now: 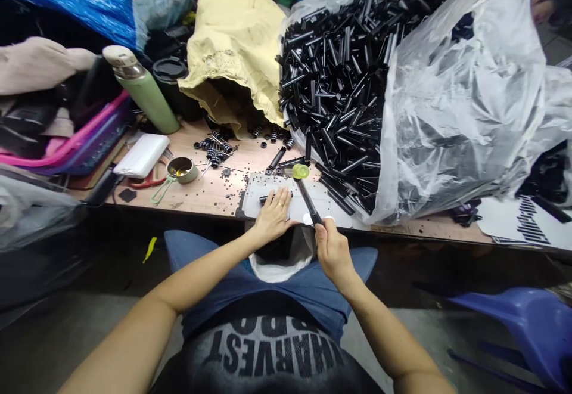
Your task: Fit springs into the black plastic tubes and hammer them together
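Note:
My right hand [333,251] is closed around the black handle of a small mallet [309,202]. Its yellow-green head hangs over the far edge of a pale flat board [252,186] at the table's front edge. On that board my left hand [273,215] lies flat, fingers stretched out. A short black tube [263,200] lies under these fingers, and most of it is hidden by them. Just beyond the board are a few more loose black tubes [277,158]. Right of the mallet, a heap of black tubes [335,96] spills from a clear plastic bag [460,114].
A yellow sack [236,36] gapes open at the back. Small black parts on thin rods [217,148] lie before it. Further left are a small cup [182,170], a white box [142,155], a green flask [149,96] and a pink basket [67,143]. A blue stool [531,322] stands at right.

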`<action>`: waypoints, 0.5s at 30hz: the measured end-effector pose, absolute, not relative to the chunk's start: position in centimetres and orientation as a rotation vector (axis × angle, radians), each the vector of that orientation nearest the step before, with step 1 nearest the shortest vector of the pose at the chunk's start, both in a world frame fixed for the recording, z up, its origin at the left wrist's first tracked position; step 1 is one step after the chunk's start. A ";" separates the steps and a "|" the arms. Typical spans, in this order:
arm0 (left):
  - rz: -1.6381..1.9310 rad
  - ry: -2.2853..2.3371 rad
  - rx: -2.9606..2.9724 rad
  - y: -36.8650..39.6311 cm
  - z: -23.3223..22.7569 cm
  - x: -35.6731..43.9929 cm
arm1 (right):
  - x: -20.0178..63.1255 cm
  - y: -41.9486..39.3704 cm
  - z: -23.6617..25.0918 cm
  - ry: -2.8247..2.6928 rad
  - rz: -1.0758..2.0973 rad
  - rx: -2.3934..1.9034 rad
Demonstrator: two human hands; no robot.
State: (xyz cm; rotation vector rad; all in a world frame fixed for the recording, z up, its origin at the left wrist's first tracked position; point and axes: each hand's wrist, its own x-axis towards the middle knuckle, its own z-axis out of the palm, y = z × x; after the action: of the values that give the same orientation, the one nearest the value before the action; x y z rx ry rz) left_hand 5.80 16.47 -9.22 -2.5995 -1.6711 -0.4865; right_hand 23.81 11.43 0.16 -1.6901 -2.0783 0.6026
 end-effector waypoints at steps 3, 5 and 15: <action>-0.414 -1.674 -2.647 16.2 -9.4 6.2 | 21.7 10.9 -0.2 -2.204 0.616 -1.615; -0.433 -1.651 -2.667 16.7 -9.4 5.8 | 20.6 10.9 -1.0 -2.375 0.618 -1.664; -0.538 -1.803 -2.854 17.5 -5.3 5.0 | 25.5 14.1 -1.5 -2.297 0.255 -2.081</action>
State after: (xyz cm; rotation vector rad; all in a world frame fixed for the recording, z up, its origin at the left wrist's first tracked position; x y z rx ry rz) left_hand 5.01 17.49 -5.28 -2.8540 -1.8030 -0.5376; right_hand 25.53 14.08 -1.45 -2.0812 -2.2967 0.2552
